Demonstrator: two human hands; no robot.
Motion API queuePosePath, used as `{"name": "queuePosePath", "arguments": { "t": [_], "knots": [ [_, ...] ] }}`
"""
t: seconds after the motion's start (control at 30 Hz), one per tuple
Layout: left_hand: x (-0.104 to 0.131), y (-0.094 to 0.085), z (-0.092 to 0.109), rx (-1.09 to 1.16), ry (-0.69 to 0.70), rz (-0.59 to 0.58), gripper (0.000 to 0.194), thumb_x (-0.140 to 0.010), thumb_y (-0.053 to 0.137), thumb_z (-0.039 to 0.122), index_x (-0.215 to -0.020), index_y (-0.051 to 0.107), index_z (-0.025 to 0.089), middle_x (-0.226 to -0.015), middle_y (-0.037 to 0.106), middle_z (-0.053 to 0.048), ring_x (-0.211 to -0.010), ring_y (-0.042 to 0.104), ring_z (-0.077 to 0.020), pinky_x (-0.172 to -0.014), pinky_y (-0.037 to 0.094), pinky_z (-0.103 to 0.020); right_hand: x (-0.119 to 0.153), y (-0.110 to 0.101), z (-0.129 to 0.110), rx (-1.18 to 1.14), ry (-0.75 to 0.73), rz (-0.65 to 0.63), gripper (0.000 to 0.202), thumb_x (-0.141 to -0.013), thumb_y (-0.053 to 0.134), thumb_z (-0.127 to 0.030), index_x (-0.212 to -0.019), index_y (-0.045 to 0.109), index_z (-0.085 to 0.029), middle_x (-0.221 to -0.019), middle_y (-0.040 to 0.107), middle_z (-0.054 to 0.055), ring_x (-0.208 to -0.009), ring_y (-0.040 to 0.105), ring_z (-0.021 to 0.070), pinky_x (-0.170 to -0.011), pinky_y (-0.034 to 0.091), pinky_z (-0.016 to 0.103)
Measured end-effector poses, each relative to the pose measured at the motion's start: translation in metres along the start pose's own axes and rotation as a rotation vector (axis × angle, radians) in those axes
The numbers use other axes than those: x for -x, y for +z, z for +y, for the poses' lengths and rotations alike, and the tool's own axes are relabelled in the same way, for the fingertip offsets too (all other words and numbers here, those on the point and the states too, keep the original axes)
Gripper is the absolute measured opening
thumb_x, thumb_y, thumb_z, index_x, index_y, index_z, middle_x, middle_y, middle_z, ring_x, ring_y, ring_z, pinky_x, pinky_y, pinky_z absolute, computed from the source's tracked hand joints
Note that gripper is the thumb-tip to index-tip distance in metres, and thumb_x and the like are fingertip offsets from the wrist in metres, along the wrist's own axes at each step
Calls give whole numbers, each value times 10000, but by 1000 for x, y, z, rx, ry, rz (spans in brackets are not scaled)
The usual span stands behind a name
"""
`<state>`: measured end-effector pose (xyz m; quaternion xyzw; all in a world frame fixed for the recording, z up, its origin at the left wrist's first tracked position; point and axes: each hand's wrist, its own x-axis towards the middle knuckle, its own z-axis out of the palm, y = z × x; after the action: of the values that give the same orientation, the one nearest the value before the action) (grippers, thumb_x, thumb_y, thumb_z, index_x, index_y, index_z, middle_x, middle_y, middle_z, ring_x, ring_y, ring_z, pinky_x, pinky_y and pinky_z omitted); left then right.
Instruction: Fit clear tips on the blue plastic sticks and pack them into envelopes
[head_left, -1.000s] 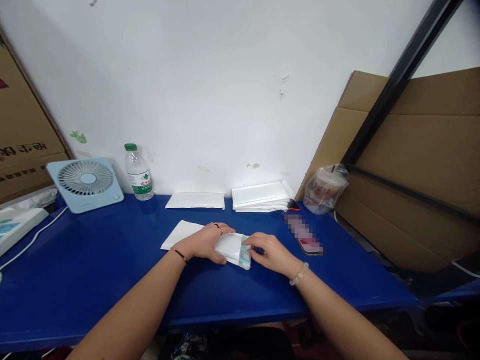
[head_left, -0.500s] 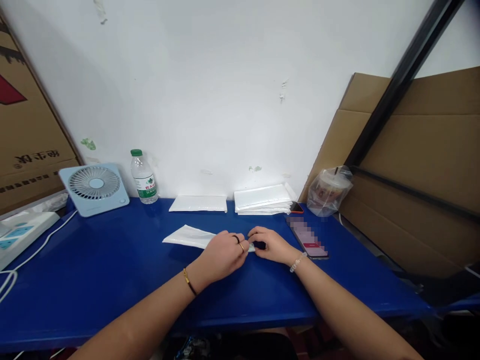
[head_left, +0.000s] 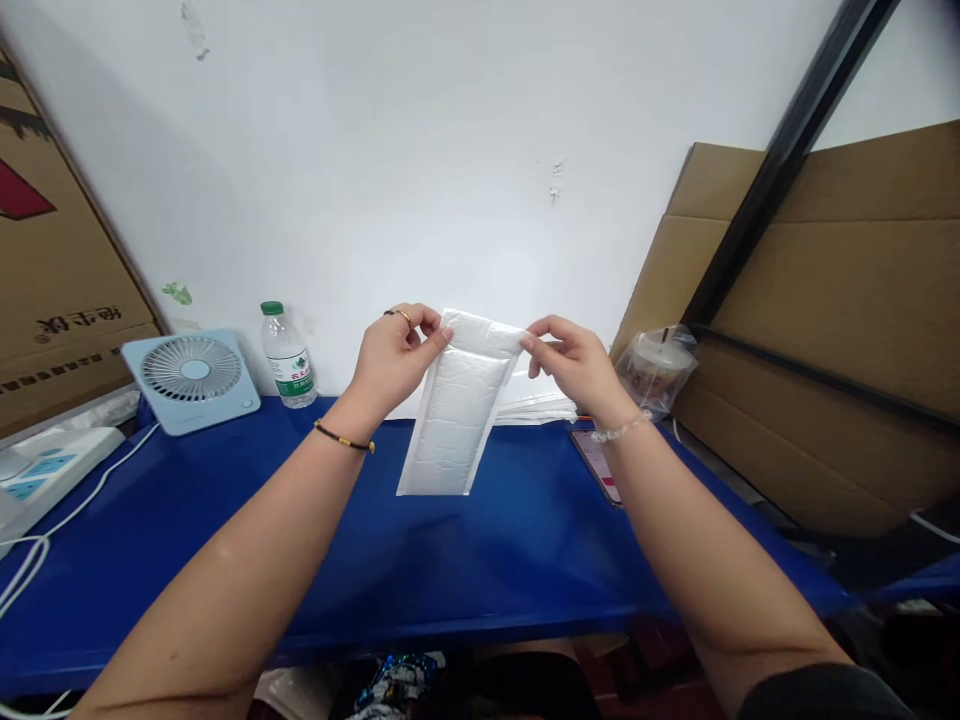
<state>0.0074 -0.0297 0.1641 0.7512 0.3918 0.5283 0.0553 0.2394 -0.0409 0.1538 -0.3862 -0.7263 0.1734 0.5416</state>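
A long white padded mailer [head_left: 457,415] hangs upright, slightly tilted, above the blue table, its lower end toward me. My left hand [head_left: 399,355] pinches its top left corner between thumb and fingers. At the top right corner, my right hand [head_left: 574,365] pinches the edge in the same way. Behind the held mailer lies a stack of white mailers [head_left: 536,405], partly covered by it and by my right hand. Another white piece at the wall, left of the stack, shows only as a sliver.
On the blue table [head_left: 360,580] stand a light-blue fan [head_left: 196,378] and a green-capped water bottle [head_left: 287,358] at the left. A power strip [head_left: 56,470] with white cables lies far left. A phone [head_left: 598,465] and a bagged drink cup [head_left: 656,370] are right. Cardboard [head_left: 825,350] leans at the right.
Both hands have risen from the tabletop and moved apart. The mailer, lying low and sideways before, is now lifted and turned lengthwise, held by its two top corners.
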Motion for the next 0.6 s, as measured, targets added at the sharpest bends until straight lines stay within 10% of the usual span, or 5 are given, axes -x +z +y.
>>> {"name": "queuePosePath", "arguments": {
  "t": [0.23, 0.6],
  "knots": [
    [4, -4, 16, 364, -134, -33, 185, -822, 563, 367, -831, 522, 187, -740, 520, 40, -540, 573, -75, -523, 431, -200, 9, 12, -18, -285, -2, 15, 277, -830, 552, -476, -922, 527, -215, -754, 554, -27, -674, 669, 128, -585, 513, 229],
    [193, 7, -5, 366, -533, -345, 211, -817, 560, 367, -712, 558, 184, -764, 589, -15, -685, 531, -136, -611, 429, -233, 175, 39, 10, -7, 230, -279, 173, -900, 495, -300, -861, 634, -204, -810, 666, 34, -722, 605, 153, -656, 470, 253]
  ]
}}
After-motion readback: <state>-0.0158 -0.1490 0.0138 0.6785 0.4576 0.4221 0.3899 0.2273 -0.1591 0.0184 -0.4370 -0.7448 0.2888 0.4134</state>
